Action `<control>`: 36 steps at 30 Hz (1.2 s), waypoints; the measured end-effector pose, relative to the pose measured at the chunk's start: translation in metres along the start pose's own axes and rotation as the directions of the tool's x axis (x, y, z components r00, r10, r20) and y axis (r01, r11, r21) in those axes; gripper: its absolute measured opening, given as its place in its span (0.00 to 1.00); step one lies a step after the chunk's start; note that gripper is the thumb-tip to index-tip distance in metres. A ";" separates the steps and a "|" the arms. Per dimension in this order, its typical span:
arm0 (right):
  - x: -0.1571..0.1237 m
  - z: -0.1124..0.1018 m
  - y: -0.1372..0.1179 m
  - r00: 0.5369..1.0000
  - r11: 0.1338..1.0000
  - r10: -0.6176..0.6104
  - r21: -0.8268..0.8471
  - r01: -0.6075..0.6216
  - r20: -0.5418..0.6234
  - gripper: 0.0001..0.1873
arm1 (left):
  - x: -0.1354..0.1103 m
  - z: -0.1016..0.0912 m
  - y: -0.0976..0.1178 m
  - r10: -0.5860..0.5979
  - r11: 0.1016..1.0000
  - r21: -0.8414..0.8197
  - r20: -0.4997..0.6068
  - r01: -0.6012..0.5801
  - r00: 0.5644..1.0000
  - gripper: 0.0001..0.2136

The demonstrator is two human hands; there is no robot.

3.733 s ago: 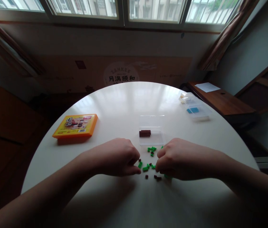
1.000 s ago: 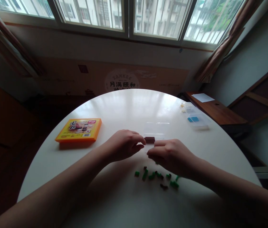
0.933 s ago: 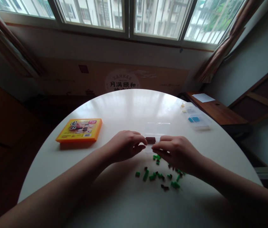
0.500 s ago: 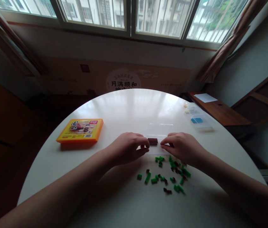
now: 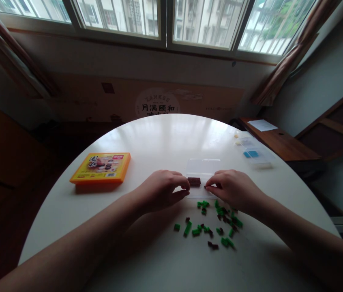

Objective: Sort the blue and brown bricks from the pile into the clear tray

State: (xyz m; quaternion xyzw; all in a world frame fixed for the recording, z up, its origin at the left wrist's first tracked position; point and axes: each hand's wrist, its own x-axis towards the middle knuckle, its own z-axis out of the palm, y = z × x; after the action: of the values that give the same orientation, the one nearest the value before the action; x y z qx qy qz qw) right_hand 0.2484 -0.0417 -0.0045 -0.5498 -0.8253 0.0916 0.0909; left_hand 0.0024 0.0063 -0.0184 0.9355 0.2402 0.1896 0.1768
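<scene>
A clear plastic box (image 5: 203, 164) lies open on the table in front of me, and a row of dark brown toy bricks (image 5: 194, 181) sits inside it. My left hand (image 5: 170, 186) is at the box's left edge, its curled thumb and fingertips close together beside the brown row. Whatever lies between those fingertips is hidden. At the box's right side my right hand (image 5: 228, 186) pinches a small brown brick (image 5: 204, 187) between thumb and finger, a short gap from the row. Loose green bricks (image 5: 187, 229) and brown bricks (image 5: 213, 245) are scattered nearer to me.
An orange and yellow game box (image 5: 101, 168) stands on the left of the round white table (image 5: 147, 138). Farther right lies another clear case (image 5: 261, 160) with blue pieces (image 5: 250, 154). Beyond the table's right edge is a wooden desk (image 5: 290, 142) with a white paper (image 5: 262, 125).
A small brown brick now shows at my right fingertips. Both hands keep nearly the same place. The whole view has shifted very slightly.
</scene>
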 end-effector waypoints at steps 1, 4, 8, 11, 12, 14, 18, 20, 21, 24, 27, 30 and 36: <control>0.000 0.000 -0.001 1.000 1.000 0.007 -0.003 -0.007 0.000 0.09 | 0.000 0.000 0.000 0.004 1.000 -0.001 -0.001 -0.004 1.000 0.03; 0.001 0.001 -0.003 1.000 1.000 0.021 -0.009 -0.021 -0.008 0.09 | 0.001 0.001 0.000 0.013 1.000 -0.003 -0.012 -0.013 1.000 0.04; 0.003 0.003 -0.005 1.000 1.000 0.016 -0.021 -0.016 -0.023 0.09 | 0.001 0.000 0.002 0.013 1.000 -0.008 -0.015 -0.013 1.000 0.03; 0.004 0.004 -0.006 0.999 1.000 0.010 -0.023 -0.011 -0.031 0.09 | 0.000 0.000 0.002 0.009 1.000 -0.007 -0.011 -0.009 1.000 0.03; 0.005 0.004 -0.006 0.999 1.000 0.009 -0.021 -0.010 -0.034 0.09 | 0.000 0.000 0.002 0.007 1.000 -0.005 -0.010 -0.007 1.000 0.03; 0.005 0.004 -0.007 0.999 1.000 0.006 -0.017 -0.007 -0.041 0.09 | 0.000 0.001 0.002 0.002 1.000 -0.005 -0.010 -0.002 1.000 0.03; 0.006 0.006 -0.007 0.999 1.000 0.006 -0.006 -0.007 -0.047 0.09 | 0.001 0.000 0.003 -0.005 1.000 -0.006 0.000 0.005 1.000 0.03; 0.006 0.006 -0.007 0.999 1.000 0.017 -0.002 -0.017 -0.048 0.09 | 0.001 -0.001 0.003 -0.009 1.000 -0.004 0.008 0.009 1.000 0.03; 0.006 0.006 -0.007 0.999 1.000 0.022 -0.002 -0.022 -0.047 0.08 | 0.001 -0.001 0.004 -0.011 1.000 -0.005 0.012 0.011 1.000 0.03; 0.006 0.006 -0.008 0.998 0.999 0.031 -0.009 -0.032 -0.049 0.08 | 0.000 -0.003 0.005 -0.016 1.000 -0.014 0.017 0.016 1.000 0.03; 0.007 0.006 -0.008 0.998 0.999 0.036 -0.009 -0.036 -0.049 0.08 | 0.000 -0.003 0.005 -0.013 1.000 -0.017 0.015 0.013 1.000 0.03; 0.007 0.006 -0.008 0.998 0.999 0.034 -0.002 -0.034 -0.054 0.08 | 0.000 -0.003 0.004 -0.010 1.000 -0.020 0.018 0.010 1.000 0.04; 0.007 0.006 -0.006 0.998 1.000 0.027 0.001 -0.027 -0.054 0.08 | 0.000 -0.004 0.006 -0.010 1.000 -0.019 0.033 0.011 0.999 0.04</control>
State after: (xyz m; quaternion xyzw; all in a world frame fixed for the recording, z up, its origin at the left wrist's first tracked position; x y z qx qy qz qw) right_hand 0.2390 -0.0376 -0.0087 -0.5632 -0.8150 0.0782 0.1119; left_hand 0.0029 0.0029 -0.0124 0.9355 0.2403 0.1754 0.1905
